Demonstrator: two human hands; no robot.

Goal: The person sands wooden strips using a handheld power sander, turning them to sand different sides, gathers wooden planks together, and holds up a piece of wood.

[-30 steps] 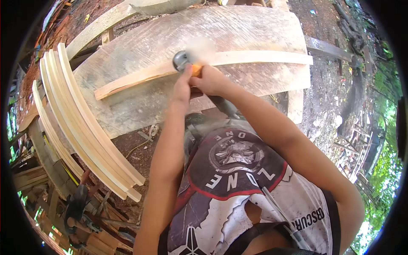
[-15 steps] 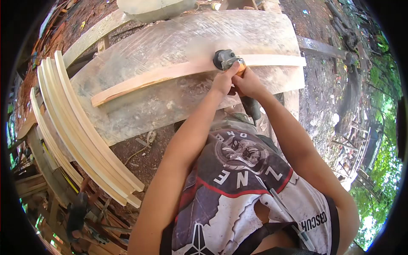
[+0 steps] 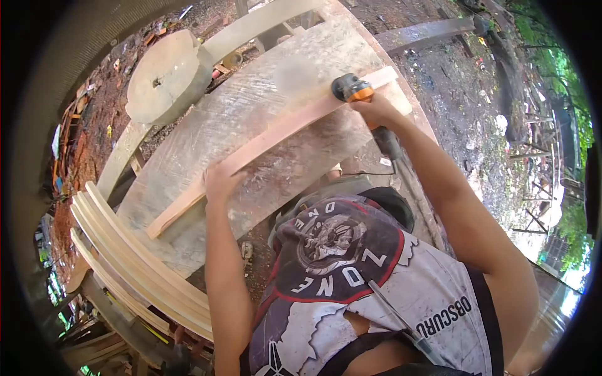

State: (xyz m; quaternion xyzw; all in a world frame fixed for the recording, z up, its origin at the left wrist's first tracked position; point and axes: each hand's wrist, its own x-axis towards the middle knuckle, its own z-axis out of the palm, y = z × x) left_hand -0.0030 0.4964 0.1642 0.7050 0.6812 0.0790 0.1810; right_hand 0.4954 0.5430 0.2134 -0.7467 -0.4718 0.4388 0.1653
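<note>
A long curved wooden strip (image 3: pixel 282 128) lies across a dusty board (image 3: pixel 251 94). My right hand (image 3: pixel 376 111) is wrapped round a power grinder (image 3: pixel 357 89) with an orange collar and a dark round head, which rests on the strip near its right end. The grinder's dark body hangs down below my right hand. Further left, my left hand (image 3: pixel 221 182) grips the strip, its fingers around the wood toward the lower left end.
Several curved strips (image 3: pixel 141 257) are stacked at the lower left. A round slab of wood (image 3: pixel 169 78) sits beyond the board at the upper left. A thick curved beam (image 3: pixel 433 32) lies at the upper right. Scrap wood lies at the lower left.
My left hand has left the grinder and moved down left onto the strip. The grinder has travelled right along the strip in my right hand. The view has turned, so the board appears more tilted.
</note>
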